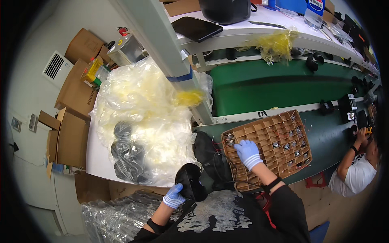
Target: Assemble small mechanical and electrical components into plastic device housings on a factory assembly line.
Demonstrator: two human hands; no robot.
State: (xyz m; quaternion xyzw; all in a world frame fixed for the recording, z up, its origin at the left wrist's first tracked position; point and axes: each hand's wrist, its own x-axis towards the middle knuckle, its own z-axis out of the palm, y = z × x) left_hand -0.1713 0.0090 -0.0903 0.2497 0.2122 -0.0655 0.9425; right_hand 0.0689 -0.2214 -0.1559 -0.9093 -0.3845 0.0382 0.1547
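Observation:
My left hand [174, 197], in a blue-and-white glove, is closed around a black curved shell [187, 178] with a hollow, held upright close to my body at the table's edge. My right hand [248, 153], gloved the same way, is over the left part of a cardboard divider tray [263, 146]. Its fingers are stretched toward the compartments, slightly bent, and I see nothing between them. Beside the fingertips, small round metallic parts [229, 139] with thin red wires sit in the tray's cells. Several more such parts are scattered in cells toward the right.
Left of the tray lie black shells [208, 156] with a dark cable. A heap of clear plastic bags [142, 97] covers the white table on the left. Behind the tray runs a green conveyor belt [279, 85] under a white shelf. A co-worker [356, 170] sits at the right.

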